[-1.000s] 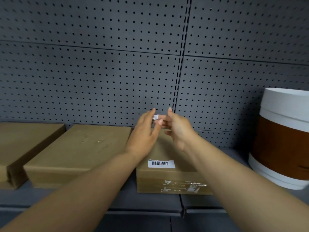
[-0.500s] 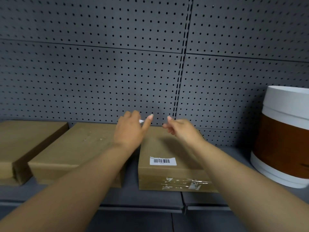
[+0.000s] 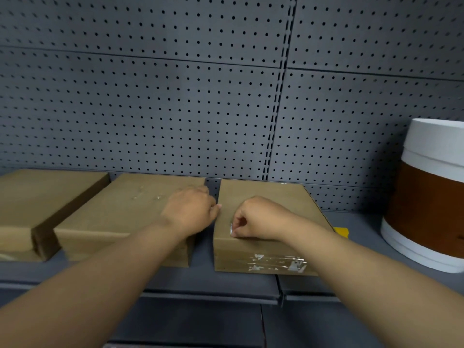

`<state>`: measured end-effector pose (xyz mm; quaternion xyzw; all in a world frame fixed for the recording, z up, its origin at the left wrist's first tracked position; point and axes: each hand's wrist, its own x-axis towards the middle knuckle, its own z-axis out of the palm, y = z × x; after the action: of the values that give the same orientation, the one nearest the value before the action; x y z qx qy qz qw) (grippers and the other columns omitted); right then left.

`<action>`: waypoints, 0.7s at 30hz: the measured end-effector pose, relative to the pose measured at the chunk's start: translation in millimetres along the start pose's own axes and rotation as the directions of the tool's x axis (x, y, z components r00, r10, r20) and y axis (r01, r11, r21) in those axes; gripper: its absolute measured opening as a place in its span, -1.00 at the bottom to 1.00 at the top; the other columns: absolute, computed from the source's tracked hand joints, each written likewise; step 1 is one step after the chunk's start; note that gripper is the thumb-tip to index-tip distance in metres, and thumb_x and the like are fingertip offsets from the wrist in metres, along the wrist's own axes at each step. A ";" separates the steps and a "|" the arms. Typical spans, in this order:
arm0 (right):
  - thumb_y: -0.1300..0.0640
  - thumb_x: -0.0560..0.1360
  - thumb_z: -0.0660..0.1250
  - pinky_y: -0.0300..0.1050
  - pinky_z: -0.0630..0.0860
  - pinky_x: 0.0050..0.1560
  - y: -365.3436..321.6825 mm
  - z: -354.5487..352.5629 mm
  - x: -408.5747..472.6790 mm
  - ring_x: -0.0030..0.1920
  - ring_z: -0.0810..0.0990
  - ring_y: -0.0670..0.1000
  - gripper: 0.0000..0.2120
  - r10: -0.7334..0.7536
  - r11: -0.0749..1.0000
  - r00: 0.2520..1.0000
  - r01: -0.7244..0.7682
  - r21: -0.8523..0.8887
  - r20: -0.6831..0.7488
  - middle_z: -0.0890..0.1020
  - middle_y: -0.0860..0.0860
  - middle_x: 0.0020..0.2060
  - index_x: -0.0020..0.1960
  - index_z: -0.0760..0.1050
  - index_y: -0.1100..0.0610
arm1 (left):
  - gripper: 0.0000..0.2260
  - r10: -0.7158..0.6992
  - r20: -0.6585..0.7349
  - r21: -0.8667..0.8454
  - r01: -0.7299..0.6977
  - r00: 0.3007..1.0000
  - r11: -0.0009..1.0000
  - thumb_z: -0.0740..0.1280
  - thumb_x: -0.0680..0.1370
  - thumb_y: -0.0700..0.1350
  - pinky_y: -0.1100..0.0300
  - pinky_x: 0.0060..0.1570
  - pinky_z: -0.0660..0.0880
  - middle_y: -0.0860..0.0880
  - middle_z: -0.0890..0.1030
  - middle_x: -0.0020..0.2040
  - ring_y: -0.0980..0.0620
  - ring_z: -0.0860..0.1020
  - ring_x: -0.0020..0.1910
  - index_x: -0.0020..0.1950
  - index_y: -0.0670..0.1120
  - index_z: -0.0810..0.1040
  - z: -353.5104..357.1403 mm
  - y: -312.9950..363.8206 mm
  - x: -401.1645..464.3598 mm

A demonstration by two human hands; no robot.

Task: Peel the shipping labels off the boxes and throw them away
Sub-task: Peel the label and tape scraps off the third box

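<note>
Brown right box [image 3: 263, 194] sits on the shelf [image 3: 226, 282]. The right hand [image 3: 258, 219] pinches its white label [image 3: 231, 230] near the front edge; the left hand [image 3: 190, 209], curled shut, rests beside this box

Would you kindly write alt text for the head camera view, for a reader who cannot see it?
A person's right hand pinches the corner of a white label on the right-hand box, while the left hand, closed, rests at that box's left edge. Two more boxes lie to the left on the grey shelf; a brown-and-white tub stands right.
</note>
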<state>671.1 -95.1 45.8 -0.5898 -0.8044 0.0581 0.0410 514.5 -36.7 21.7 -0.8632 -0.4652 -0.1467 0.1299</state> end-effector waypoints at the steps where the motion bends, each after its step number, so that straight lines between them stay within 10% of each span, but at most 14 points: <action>1: 0.02 0.43 0.38 -0.05 0.56 0.02 -2.0 0.0 -0.1 -0.07 0.61 0.02 -0.84 0.006 1.000 1.000 -0.006 -0.017 0.008 0.70 0.00 -0.11 -0.10 0.65 0.09 | -0.64 -0.002 0.021 -0.007 0.003 1.000 1.000 0.09 0.56 0.12 0.12 -0.16 0.32 -0.05 0.53 -0.06 -0.05 0.50 -0.05 -0.05 -0.03 0.61 0.2 1.4 -0.9; 8: 0.15 0.47 0.27 -0.06 0.56 -0.16 -16.2 3.8 1.4 -0.15 0.58 0.14 -0.82 0.030 0.981 0.999 -0.028 -0.192 0.010 0.63 0.11 -0.17 -0.09 0.63 0.18 | -0.70 0.039 0.128 -0.017 -0.037 0.991 0.999 0.17 0.53 0.16 0.09 -0.05 0.34 -0.02 0.52 0.02 -0.05 0.47 0.04 0.10 0.10 0.60 4.1 7.6 -5.5; 12: 0.29 0.47 0.21 -0.19 0.24 -0.46 -26.6 8.5 1.0 -0.44 0.33 0.06 -0.86 0.038 0.957 0.999 -0.040 -0.287 -0.010 0.31 0.04 -0.45 -0.22 0.48 0.17 | -0.70 0.058 0.145 -0.018 -0.055 0.988 0.998 0.16 0.53 0.12 0.10 -0.08 0.30 -0.03 0.49 -0.02 -0.06 0.46 0.00 0.06 0.05 0.61 3.3 7.6 -6.2; 21: 0.35 0.46 0.20 -0.09 0.34 -0.30 -29.6 15.9 -1.9 -0.33 0.39 0.09 -0.83 0.004 0.954 0.999 -0.015 -0.301 -0.036 0.34 0.04 -0.42 -0.08 0.56 0.26 | -0.69 0.065 0.181 -0.002 -0.066 0.981 0.998 0.14 0.53 0.12 0.09 -0.13 0.28 -0.05 0.50 -0.01 -0.06 0.45 -0.01 0.01 0.03 0.62 1.6 7.4 -6.1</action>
<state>641.6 -106.5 34.3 -0.5939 -0.8002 -0.0752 -0.0356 517.8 -44.7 17.3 -0.8876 -0.4467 -0.0623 0.0933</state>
